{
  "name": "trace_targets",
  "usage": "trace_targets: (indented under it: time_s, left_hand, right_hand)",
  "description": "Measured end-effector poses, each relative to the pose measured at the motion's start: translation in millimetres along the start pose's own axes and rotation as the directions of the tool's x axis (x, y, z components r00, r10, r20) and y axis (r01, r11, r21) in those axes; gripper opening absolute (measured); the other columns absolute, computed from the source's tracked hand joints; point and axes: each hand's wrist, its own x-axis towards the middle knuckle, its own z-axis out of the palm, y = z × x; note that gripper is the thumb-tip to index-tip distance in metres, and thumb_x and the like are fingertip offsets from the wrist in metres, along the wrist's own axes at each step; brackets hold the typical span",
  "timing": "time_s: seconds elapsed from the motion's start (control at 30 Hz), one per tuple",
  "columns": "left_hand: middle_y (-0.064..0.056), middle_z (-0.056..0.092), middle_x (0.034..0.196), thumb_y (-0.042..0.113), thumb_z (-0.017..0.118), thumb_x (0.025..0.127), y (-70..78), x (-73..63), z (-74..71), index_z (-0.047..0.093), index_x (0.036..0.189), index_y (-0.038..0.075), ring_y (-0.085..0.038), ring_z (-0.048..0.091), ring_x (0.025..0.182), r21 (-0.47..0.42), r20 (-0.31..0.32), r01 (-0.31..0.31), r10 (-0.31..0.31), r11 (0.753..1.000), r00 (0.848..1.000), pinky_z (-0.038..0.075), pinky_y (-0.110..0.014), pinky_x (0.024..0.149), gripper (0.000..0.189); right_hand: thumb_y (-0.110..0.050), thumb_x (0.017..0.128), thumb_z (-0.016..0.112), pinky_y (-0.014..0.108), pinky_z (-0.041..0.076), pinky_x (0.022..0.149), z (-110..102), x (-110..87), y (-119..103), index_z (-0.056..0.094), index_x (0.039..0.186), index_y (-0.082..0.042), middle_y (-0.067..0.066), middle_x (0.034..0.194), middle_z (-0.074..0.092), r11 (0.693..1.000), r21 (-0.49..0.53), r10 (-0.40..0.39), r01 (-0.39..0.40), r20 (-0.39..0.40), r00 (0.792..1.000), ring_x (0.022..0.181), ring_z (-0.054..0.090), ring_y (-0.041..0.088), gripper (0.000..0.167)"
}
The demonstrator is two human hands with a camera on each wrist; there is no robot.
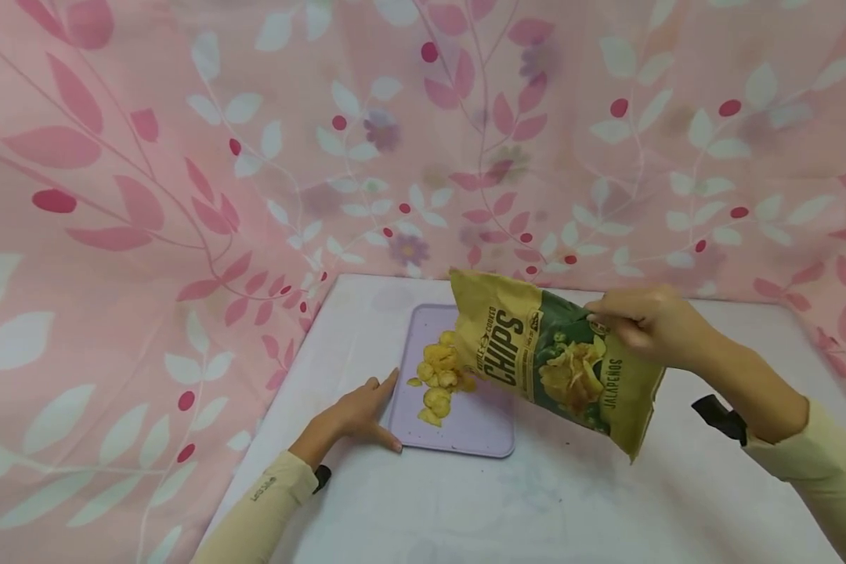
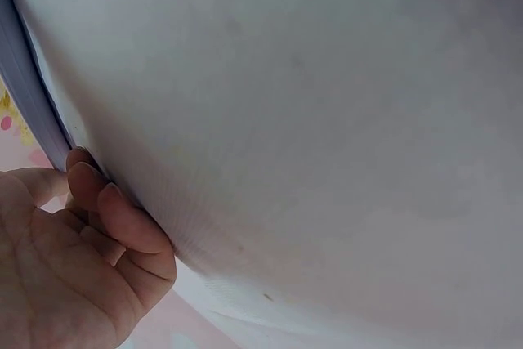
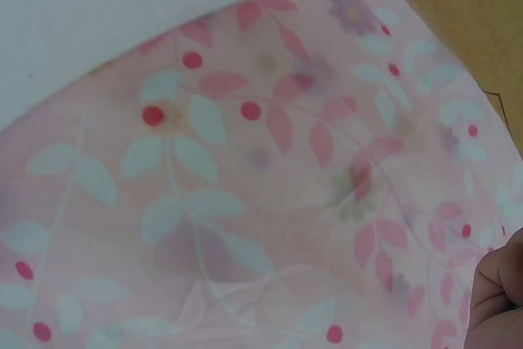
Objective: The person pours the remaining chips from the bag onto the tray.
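My right hand [image 1: 659, 321] grips a yellow and green bag of jalapeño chips [image 1: 507, 345] near its upper edge. The bag slants over the right side of a lilac tray [image 1: 465, 431], its left end lower and beside a heap of yellow chips [image 1: 439, 370] on the tray. My left hand [image 1: 359, 411] rests at the tray's left edge, thumb spread toward the near corner. In the left wrist view, that hand's fingertips [image 2: 122, 218] are right by the tray's rim [image 2: 33, 71]. The right wrist view catches only part of the right hand [image 3: 498, 296] and the bag's brownish side [image 3: 466, 30].
A white cloth [image 1: 606, 501] covers the table, with a few small crumbs [image 1: 560, 500] near the tray. Pink leaf-patterned curtains [image 1: 409, 157] stand behind the table and along its left side.
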Motion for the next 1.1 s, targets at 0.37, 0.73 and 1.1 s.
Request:
trace_targets:
  time_s: [0.37, 0.73, 1.1]
  left_hand:
    - [-0.013, 0.050, 0.117, 0.068, 0.087, 0.051, 1.7, -0.1, 1.7, 0.013, 0.160, 0.017, -0.022, 0.050, 0.089, 0.001, 0.010, -0.005, 0.005, 1.000, 1.000, 0.048, -0.041, 0.084, 0.141]
    - [-0.014, 0.050, 0.119, 0.066, 0.088, 0.051, 3.5, -0.1, -2.0, 0.013, 0.160, 0.018, -0.022, 0.050, 0.091, -0.005, 0.010, 0.016, -0.016, 1.000, 1.000, 0.048, -0.042, 0.086, 0.141]
    - [-0.016, 0.049, 0.128, 0.068, 0.087, 0.050, 2.0, 0.4, -1.2, 0.012, 0.160, 0.021, -0.023, 0.050, 0.097, -0.008, 0.024, 0.029, -0.029, 1.000, 0.999, 0.047, -0.046, 0.093, 0.141]
  right_hand:
    - [0.009, 0.080, 0.070, 0.012, 0.035, 0.055, 7.1, -8.6, -1.4, 0.074, 0.085, -0.008, -0.010, 0.063, 0.053, 0.999, 0.018, 0.032, -0.033, 0.055, 0.998, 0.058, 0.040, -0.003, 0.018]
    - [-0.005, 0.094, 0.063, 0.012, 0.039, 0.053, 2.1, -13.1, -0.2, 0.075, 0.087, 0.002, 0.002, 0.071, 0.067, 0.999, 0.028, 0.041, -0.041, -0.013, 0.999, 0.058, 0.050, 0.001, 0.015]
    - [-0.042, 0.100, 0.053, 0.013, 0.031, 0.048, -5.2, -20.4, -0.4, 0.074, 0.083, 0.004, 0.007, 0.064, 0.064, 0.995, -0.051, 0.084, -0.091, -0.126, 0.988, 0.053, 0.037, -0.001, 0.053]
